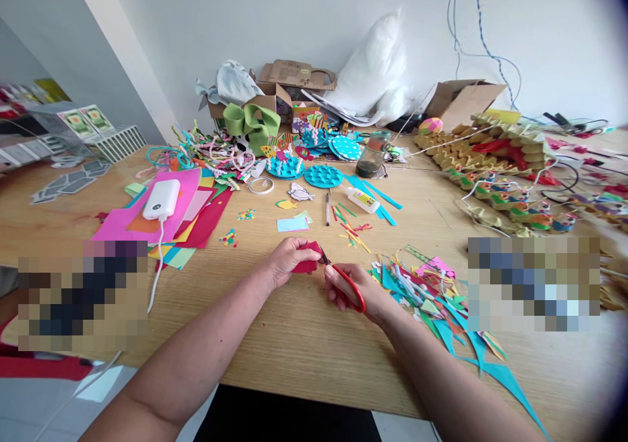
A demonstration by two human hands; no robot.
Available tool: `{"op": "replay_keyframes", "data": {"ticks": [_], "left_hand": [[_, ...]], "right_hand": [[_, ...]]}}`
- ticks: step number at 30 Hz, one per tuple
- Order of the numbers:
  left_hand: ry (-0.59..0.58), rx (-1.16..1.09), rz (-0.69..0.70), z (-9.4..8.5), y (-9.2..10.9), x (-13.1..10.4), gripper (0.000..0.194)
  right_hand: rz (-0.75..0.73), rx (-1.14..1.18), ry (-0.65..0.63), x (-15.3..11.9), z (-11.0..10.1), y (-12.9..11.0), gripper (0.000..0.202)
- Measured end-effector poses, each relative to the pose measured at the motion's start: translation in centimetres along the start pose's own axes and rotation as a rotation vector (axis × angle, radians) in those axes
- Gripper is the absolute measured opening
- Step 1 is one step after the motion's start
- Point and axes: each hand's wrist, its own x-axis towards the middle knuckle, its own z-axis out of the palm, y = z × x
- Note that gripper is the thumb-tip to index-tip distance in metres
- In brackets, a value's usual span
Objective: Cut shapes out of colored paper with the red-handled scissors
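Note:
My left hand [289, 260] pinches a small piece of red paper [308, 265] above the middle of the table. Red-handled scissors [354, 286] are in my right hand [346, 288], their dark blades touching the paper's right edge. How far the blades are apart I cannot make out. Beyond the hands lie light blue paper slips [293, 223], a pen [328, 209], a yellow paper fish [286, 204] and a black-and-white fish cutout [301, 191]. Thin coloured paper strips [350, 225] are scattered just past the scissors.
Paper scraps [432, 291] heap beside my right forearm. A glue bottle [363, 199], blue craft discs [324, 176] and a glass jar [371, 155] stand farther back. Coloured sheets [210, 220] carry a white power bank [161, 199] with a cable at left. Egg cartons [456, 144] fill the right.

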Motion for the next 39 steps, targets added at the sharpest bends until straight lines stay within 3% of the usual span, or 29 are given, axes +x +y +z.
{"op": "replay_keyframes", "data": {"ticks": [20,27,39], "left_hand": [[0.001,0.006,-0.006,-0.03,0.03,0.02,0.019],[-0.051,0.013,-0.009,-0.28,-0.16,0.16,0.017],[-0.004,0.007,-0.036,-0.41,-0.2,0.36,0.02]], "right_hand": [[0.003,-0.03,0.008,-0.05,0.03,-0.05,0.055],[-0.002,-0.016,0.022,0.15,-0.04,0.21,0.055],[0.005,-0.006,0.037,0.13,-0.02,0.35,0.054]]}}
